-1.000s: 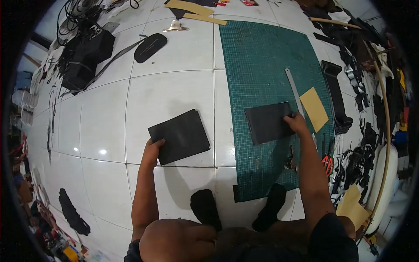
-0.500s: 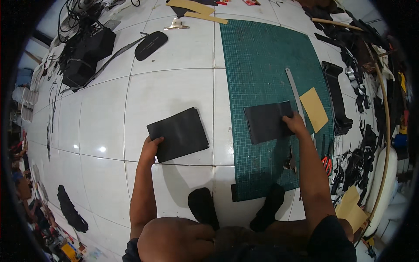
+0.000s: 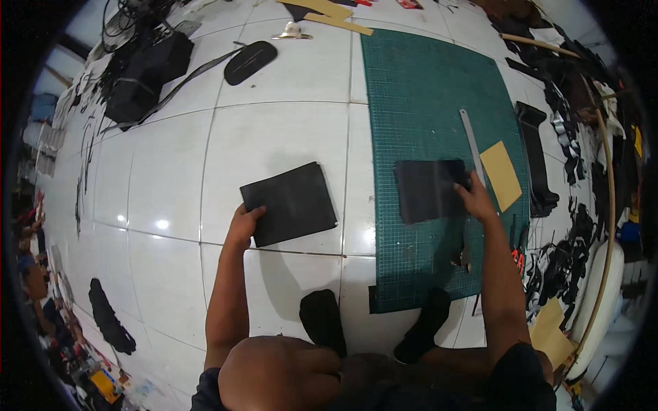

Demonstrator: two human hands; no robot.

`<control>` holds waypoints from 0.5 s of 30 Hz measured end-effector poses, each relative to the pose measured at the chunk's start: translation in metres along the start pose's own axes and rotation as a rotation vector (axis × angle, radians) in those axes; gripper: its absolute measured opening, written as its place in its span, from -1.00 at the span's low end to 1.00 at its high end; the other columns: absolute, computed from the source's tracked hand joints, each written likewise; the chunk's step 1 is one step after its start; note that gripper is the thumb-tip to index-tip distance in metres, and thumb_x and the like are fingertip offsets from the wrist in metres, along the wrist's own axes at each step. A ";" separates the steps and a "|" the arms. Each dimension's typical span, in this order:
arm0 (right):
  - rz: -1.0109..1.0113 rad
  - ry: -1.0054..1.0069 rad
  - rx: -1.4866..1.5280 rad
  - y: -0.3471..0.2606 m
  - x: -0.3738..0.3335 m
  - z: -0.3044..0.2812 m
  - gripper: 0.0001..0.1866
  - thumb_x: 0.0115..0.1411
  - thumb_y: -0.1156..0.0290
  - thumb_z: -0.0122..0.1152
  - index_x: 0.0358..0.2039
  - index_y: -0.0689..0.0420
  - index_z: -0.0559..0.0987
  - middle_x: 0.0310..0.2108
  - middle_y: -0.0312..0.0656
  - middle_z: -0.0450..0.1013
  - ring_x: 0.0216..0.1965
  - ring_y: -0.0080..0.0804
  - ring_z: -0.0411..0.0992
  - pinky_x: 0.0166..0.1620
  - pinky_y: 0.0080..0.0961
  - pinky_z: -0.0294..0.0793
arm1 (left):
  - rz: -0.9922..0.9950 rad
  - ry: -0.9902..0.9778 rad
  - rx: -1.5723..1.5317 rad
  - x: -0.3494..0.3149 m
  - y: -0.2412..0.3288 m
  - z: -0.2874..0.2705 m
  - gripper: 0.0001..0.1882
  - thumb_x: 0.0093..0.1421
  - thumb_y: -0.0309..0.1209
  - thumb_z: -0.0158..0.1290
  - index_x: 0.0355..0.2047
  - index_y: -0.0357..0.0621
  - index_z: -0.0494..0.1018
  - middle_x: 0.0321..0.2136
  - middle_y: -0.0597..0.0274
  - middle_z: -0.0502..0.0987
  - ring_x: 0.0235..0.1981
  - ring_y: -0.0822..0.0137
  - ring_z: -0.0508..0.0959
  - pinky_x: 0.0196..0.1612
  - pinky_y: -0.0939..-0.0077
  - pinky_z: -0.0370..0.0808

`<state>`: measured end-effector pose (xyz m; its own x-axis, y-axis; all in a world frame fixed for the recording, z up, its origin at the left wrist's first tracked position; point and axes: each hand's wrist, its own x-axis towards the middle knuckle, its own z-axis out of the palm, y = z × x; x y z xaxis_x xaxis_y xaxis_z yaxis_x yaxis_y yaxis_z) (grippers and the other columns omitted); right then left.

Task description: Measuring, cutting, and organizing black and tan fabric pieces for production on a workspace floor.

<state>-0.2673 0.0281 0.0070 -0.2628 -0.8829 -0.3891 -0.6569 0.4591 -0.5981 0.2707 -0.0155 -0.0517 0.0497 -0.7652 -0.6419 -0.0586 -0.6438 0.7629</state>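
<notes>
My left hand (image 3: 245,225) pinches a black rectangular sheet (image 3: 295,205) by its near left corner, thumb on top, above the white tiles. A second black rectangular piece (image 3: 430,192) is gripped at its right edge by my right hand (image 3: 476,197), over the green cutting mat (image 3: 432,89). Whether each piece is one layer or a stack, I cannot tell. Just beyond my right hand lie a steel ruler (image 3: 470,140) and a tan sheet (image 3: 502,177). A metal clip (image 3: 465,259) rests on the mat below that hand, partly in shadow.
Orange-handled scissors (image 3: 517,260) lie at the mat's right edge, near black scraps (image 3: 565,240). Across the tiles are a black oval piece (image 3: 251,63), a metal bulldog clip (image 3: 293,31) and a black box-like bundle (image 3: 147,79). My black-socked feet (image 3: 321,318) stand close in front.
The scene has shifted slightly right in view. The piece in my right hand has turned a little, its edges now more level. Both hands keep their hold.
</notes>
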 end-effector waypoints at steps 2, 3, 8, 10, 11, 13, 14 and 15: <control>-0.089 0.094 0.019 0.005 -0.004 -0.012 -0.49 0.22 0.34 0.18 0.09 0.28 0.26 0.01 0.07 0.38 0.00 -0.24 0.40 0.01 -0.40 0.42 | 0.009 -0.079 -0.035 0.004 -0.001 0.004 -0.60 0.17 -0.45 0.08 0.00 -0.36 0.38 -0.12 0.05 0.55 -0.10 0.24 0.54 0.02 0.39 0.43; -0.102 0.082 0.022 0.007 -0.004 -0.018 -0.49 0.22 0.34 0.18 0.09 0.28 0.26 0.01 0.07 0.38 0.00 -0.24 0.40 0.01 -0.40 0.42 | 0.018 -0.071 -0.029 0.004 0.000 0.007 -0.59 0.17 -0.45 0.08 0.02 -0.38 0.37 -0.12 0.04 0.55 -0.10 0.23 0.54 0.01 0.38 0.44; -0.140 -0.111 0.717 -0.041 -0.019 -0.020 -0.41 0.19 0.37 0.23 0.19 0.18 0.27 0.07 -0.18 0.37 0.04 -0.38 0.38 0.09 -0.48 0.37 | 0.042 -0.070 -0.048 0.005 -0.003 0.005 -0.58 0.18 -0.43 0.08 0.02 -0.39 0.37 -0.12 0.03 0.55 -0.11 0.23 0.54 0.01 0.39 0.44; -0.157 -0.065 0.708 -0.072 -0.023 0.004 -0.40 0.18 0.36 0.25 0.19 0.16 0.26 0.08 -0.18 0.36 0.05 -0.37 0.38 0.08 -0.45 0.40 | 0.033 -0.071 -0.040 0.005 -0.003 0.005 -0.58 0.18 -0.43 0.09 0.02 -0.39 0.37 -0.12 0.02 0.55 -0.11 0.23 0.54 0.00 0.38 0.45; -0.102 -0.095 0.789 -0.089 -0.025 0.019 -0.36 0.17 0.35 0.28 0.21 0.15 0.24 0.08 -0.16 0.36 0.06 -0.36 0.37 0.08 -0.43 0.41 | 0.012 -0.063 -0.031 0.005 -0.003 0.004 -0.58 0.18 -0.42 0.09 0.02 -0.38 0.37 -0.12 0.02 0.55 -0.12 0.23 0.54 -0.02 0.38 0.46; -0.017 -0.133 0.895 -0.124 -0.031 0.055 -0.30 0.14 0.33 0.32 0.22 0.17 0.22 0.08 -0.09 0.36 0.03 -0.30 0.40 0.06 -0.38 0.46 | 0.028 -0.050 -0.042 0.004 -0.007 -0.002 -0.58 0.18 -0.42 0.09 0.01 -0.38 0.37 -0.14 0.03 0.55 -0.13 0.24 0.54 -0.03 0.38 0.47; 0.016 -0.144 0.919 -0.137 -0.032 0.077 -0.28 0.12 0.32 0.34 0.22 0.19 0.21 0.06 -0.04 0.36 -0.01 -0.25 0.42 0.02 -0.34 0.51 | 0.040 -0.044 -0.053 0.002 -0.009 -0.005 -0.58 0.18 -0.41 0.09 0.01 -0.38 0.37 -0.15 0.04 0.55 -0.15 0.25 0.54 -0.04 0.38 0.47; 0.013 -0.231 0.992 -0.145 -0.032 0.092 -0.26 0.12 0.31 0.34 0.23 0.19 0.20 0.06 -0.04 0.36 -0.02 -0.25 0.43 0.02 -0.34 0.52 | 0.045 -0.050 -0.059 0.003 -0.007 0.002 -0.58 0.18 -0.41 0.09 0.01 -0.38 0.37 -0.15 0.04 0.55 -0.15 0.25 0.54 -0.04 0.38 0.47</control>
<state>-0.0989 -0.0014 0.0415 -0.0537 -0.8849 -0.4626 0.2550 0.4358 -0.8632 0.2696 -0.0133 -0.0585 -0.0014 -0.7932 -0.6090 -0.0007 -0.6090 0.7932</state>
